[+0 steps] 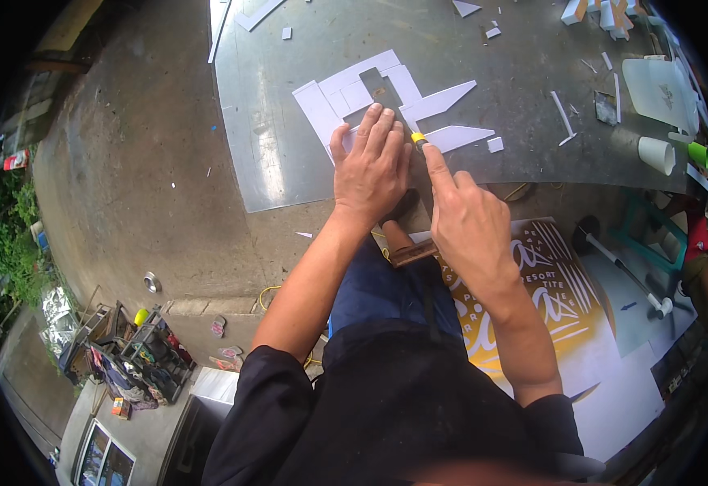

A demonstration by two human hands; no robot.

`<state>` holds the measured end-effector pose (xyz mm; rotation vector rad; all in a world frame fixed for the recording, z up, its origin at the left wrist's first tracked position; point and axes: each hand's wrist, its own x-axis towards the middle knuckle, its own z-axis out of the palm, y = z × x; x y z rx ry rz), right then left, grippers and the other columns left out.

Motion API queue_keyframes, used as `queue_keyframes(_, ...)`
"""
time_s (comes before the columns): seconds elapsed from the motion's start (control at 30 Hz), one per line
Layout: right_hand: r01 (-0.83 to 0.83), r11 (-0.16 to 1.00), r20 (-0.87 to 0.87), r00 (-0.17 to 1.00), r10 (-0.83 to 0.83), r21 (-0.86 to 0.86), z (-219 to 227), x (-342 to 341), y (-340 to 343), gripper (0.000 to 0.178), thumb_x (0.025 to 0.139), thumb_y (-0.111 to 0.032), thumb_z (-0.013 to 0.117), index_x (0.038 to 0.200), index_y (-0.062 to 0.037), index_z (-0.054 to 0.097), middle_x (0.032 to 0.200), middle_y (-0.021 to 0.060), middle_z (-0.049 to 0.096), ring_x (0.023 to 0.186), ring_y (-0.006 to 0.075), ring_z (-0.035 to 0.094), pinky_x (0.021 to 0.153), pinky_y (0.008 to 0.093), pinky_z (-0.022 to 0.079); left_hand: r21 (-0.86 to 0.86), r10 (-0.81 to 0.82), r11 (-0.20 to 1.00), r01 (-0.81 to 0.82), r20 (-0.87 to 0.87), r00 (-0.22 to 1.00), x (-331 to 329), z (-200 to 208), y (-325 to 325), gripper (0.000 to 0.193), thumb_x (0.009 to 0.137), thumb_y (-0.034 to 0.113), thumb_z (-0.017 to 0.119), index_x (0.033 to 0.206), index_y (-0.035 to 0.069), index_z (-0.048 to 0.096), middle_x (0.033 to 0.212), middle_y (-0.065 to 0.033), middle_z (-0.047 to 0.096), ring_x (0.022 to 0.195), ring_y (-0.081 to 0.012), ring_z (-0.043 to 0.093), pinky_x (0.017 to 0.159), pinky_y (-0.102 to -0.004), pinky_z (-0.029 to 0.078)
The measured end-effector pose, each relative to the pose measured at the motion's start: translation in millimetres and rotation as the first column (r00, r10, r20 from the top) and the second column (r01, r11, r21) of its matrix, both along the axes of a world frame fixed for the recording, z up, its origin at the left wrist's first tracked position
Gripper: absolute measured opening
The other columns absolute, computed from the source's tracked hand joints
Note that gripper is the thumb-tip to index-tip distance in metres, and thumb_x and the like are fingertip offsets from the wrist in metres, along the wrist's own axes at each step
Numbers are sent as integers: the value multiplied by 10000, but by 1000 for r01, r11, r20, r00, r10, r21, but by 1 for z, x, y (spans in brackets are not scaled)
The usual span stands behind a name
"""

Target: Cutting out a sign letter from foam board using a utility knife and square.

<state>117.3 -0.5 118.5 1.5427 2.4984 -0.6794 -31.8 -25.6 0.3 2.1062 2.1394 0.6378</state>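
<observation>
A white board piece (pixel 319 105), cut into a stepped shape with pointed prongs, lies on the grey metal sheet tabletop (pixel 289 174). My left hand (pixel 372 166) rests on its near part with the fingers stretched out and pressing down. In my right hand (pixel 471 223) is a utility knife (pixel 419 138) with a yellow front end. The index finger is laid along it, and its tip points at the board between the left fingertips and the near prong. The blade itself is too small to make out.
White offcuts (pixel 563 117) are scattered over the tabletop. A white cup (pixel 656 155) lies on its side at the right, near a translucent plastic container (pixel 660 95). Below the table edge sit a printed brown and white poster (pixel 560 300) and a green stool (pixel 654 231).
</observation>
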Motion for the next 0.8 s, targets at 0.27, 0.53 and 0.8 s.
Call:
queue_keyframes(0.27, -7, 993, 41, 999, 12, -119, 9, 6, -3, 866, 759, -205, 845, 1510, -91, 428, 909, 178, 653, 796, 380, 722, 678, 451, 590, -24, -7, 1000, 7, -4, 1000, -1, 1, -1, 313, 935, 247, 672, 1201, 81, 665, 1362, -68, 632, 1392, -206, 512, 1152, -470, 230)
queue_keyframes(0.53, 54, 995, -37, 998, -57, -83, 3, 12, -3, 605, 922, -149, 671, 1496, -114, 484, 857, 179, 644, 750, 396, 706, 639, 482, 566, -21, -7, 1000, 7, -5, 1000, -2, 1, -2, 325, 936, 249, 673, 1215, 83, 657, 1367, -64, 626, 1398, -203, 505, 1152, -470, 227)
queue_keyframes(0.8, 166, 985, -131, 977, -169, -34, 9, 9, 14, 515, 963, -109, 582, 1475, -139, 540, 877, 177, 674, 795, 388, 667, 714, 496, 517, -41, -14, 999, 15, 6, 1000, -1, 1, -3, 326, 933, 235, 671, 1223, 85, 655, 1371, -70, 621, 1403, -207, 501, 1146, -475, 239)
